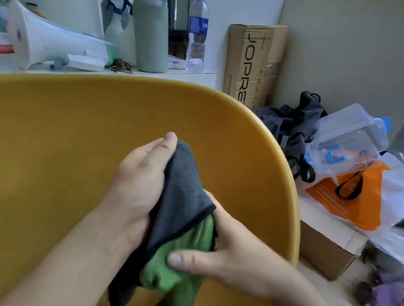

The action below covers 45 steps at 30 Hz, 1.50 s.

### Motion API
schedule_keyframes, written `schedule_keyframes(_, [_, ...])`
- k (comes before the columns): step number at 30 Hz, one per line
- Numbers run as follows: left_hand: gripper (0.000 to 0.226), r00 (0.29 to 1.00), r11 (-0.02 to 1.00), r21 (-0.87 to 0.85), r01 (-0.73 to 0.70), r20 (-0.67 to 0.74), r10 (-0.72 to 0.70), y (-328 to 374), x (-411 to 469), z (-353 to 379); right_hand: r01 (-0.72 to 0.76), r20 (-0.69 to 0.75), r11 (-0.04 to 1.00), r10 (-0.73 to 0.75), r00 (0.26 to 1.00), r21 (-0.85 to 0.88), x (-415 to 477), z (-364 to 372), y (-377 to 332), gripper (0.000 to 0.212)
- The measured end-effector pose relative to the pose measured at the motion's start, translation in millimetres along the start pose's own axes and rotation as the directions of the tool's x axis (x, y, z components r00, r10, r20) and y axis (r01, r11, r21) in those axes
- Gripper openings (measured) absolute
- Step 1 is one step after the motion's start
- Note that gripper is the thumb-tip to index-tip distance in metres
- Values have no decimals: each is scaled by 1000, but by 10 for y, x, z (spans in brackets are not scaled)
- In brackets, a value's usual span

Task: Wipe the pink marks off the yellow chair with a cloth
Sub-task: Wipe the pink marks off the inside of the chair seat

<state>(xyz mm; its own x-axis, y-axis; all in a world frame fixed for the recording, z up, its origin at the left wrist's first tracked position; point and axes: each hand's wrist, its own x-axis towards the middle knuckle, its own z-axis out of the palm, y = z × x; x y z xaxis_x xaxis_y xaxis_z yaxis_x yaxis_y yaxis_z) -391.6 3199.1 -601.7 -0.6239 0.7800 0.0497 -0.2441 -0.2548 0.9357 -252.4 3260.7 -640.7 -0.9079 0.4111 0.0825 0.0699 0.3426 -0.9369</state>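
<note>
Both hands hold the bunched cloth (182, 194) at centre over the chair (48, 147): the left hand (136, 190) wraps the grey side, and the right hand (230, 258) pinches the green fold under its thumb (other fingers hidden). Tails dangling at 6 o'clock could drag and smear the marks, none plainly visible. Bare seat opens toward 9 o'clock; the rim curves from 12 to 4, bags (350, 199) just beyond.

Cloth (183, 202), grey one side, green the other, black-edged, held bunched over chair (39, 156), yellow curved shell, rounded rim
</note>
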Motion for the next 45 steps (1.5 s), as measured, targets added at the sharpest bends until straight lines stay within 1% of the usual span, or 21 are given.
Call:
schedule_keyframes(4, [15, 1000, 993, -117, 17, -19, -19, 154, 66, -345, 39, -169, 998, -29, 985, 55, 162, 25, 17, 43])
schedule_keyframes(7, [42, 983, 986, 165, -3, 184, -28, 346, 39, -700, -29, -109, 994, 41, 993, 108, 188, -221, -99, 45])
schedule_keyframes(8, [49, 962, 921, 387, -43, 263, -66, 392, 7, -775, -57, -62, 996, 61, 996, 67, 192, -303, -161, 48])
schedule_keyframes(10, [46, 933, 605, 778, -171, 326, -155, 461, -56, -839, -88, 36, 989, 93, 995, -120, 213, -402, -333, 46])
schedule_keyframes(11, [37, 930, 464, 861, -207, 321, -181, 488, -66, -854, -67, 46, 951, 84, 995, -301, 223, -441, -402, 38])
schedule_keyframes(12, [28, 929, 380, 901, -209, 305, -211, 520, -73, -868, -29, 22, 847, 48, 999, -531, 235, -474, -451, 29])
schedule_keyframes(14, [20, 914, 323, 931, -172, 273, -300, 576, -109, -926, -3, -68, 444, -131, 989, -896, 265, -485, -515, 20])
schedule_keyframes(15, [19, 895, 342, 927, -155, 278, -349, 595, -149, -957, -18, -92, 294, -241, 966, -956, 275, -472, -521, 20])
schedule_keyframes(16, [18, 876, 383, 914, -133, 289, -386, 601, -200, -986, -42, -120, 246, -308, 944, -968, 277, -460, -496, 23])
schedule_keyframes(18, [21, 842, 475, 874, -105, 332, -426, 556, -324, -1033, -89, -219, 372, -324, 920, -924, 248, -429, -379, 30])
schedule_keyframes(20, [32, 808, 457, 882, -117, 352, -473, 433, -431, -1100, -129, -284, 641, -144, 948, -757, 177, -357, -233, 32])
schedule_keyframes(23, [32, 678, 400, 916, 27, 277, -681, 190, -545, -1267, -273, -45, 882, 278, 960, -385, -19, -194, -22, 36])
schedule_keyframes(25, [24, 695, 381, 921, 80, 222, -683, -28, -550, -1370, -355, 146, 887, 409, 901, -296, -140, -147, 79, 47])
schedule_keyframes(28, [24, 881, 443, 896, 15, 197, -429, -511, -483, -1363, -346, 261, 926, 376, 889, -154, -209, -179, 99, 55])
schedule_keyframes(31, [46, 872, 490, 872, -11, 248, -422, -1013, -491, -1171, -261, 361, 965, 250, 898, -19, -151, -268, -10, 46])
schedule_keyframes(33, [32, 854, 657, 741, 136, 248, -457, -1188, -519, -1058, -232, 423, 970, 180, 888, 75, -93, -352, -24, 44])
schedule_keyframes(37, [22, 931, 885, 340, 319, 63, -360, -956, -377, -1197, -263, 466, 883, 58, 883, 389, -11, -485, 3, 47])
schedule_keyframes(39, [27, 954, 932, 232, 277, 47, -295, -594, -278, -1366, -198, 310, 916, 87, 947, 348, 89, -439, -34, 42])
schedule_keyframes(41, [22, 983, 947, 276, 164, 38, -181, -127, -207, -1487, -56, 81, 998, 57, 995, -13, 300, -372, -117, 30])
schedule_keyframes(43, [28, 999, 954, 296, 45, 5, -49, 266, -134, -1525, 25, -85, 924, -62, 994, -383, 563, -359, -271, 31])
schedule_keyframes(45, [27, 995, 947, 309, -92, -6, 98, 637, -95, -1524, 76, -230, 868, -214, 949, -491, 823, -403, -487, 26])
